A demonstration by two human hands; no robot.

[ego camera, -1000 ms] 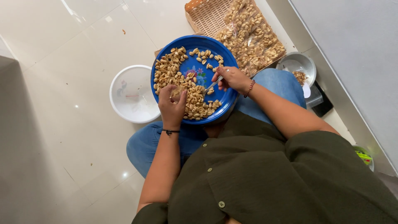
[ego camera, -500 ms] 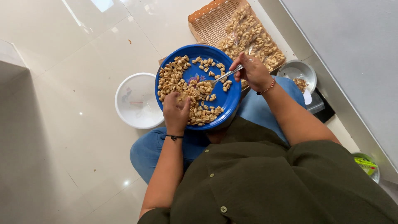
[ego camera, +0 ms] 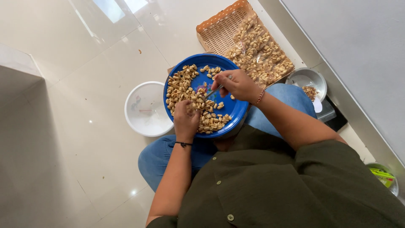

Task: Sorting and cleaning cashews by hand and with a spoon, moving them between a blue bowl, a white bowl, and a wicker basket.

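Glossy pale floor tiles (ego camera: 63,105) fill the left of the frame, and a grey wall (ego camera: 358,55) runs down the upper right. Nearest the camera, at the bottom, a dark green shirt (ego camera: 274,190) and blue jeans (ego camera: 156,160) belong to the seated person.

On the lap, at centre, rests a blue plate (ego camera: 234,112) strewn with pale nuts (ego camera: 181,86). The left hand (ego camera: 186,120) lies curled on the plate's lower part, fingers closed among the nuts; whether it pinches one I cannot tell. The right hand (ego camera: 238,84) is closed around a thin metal tool (ego camera: 215,90), its tip pointing down-left toward the nuts beside the left hand.

Half a second ago the right hand was out at the plate's right rim, toward the basket; now it has come back over the plate's middle, tool tip close to the left hand's fingers. The left hand has hardly shifted. That suggests the two hands are meeting again over one nut.

Left of the plate sits a white bowl (ego camera: 145,109), apparently empty. Farther off, at upper centre, a woven basket (ego camera: 219,29) carries a clear bag of nuts (ego camera: 259,52). At right, a small metal bowl (ego camera: 310,80) holds a few pieces.
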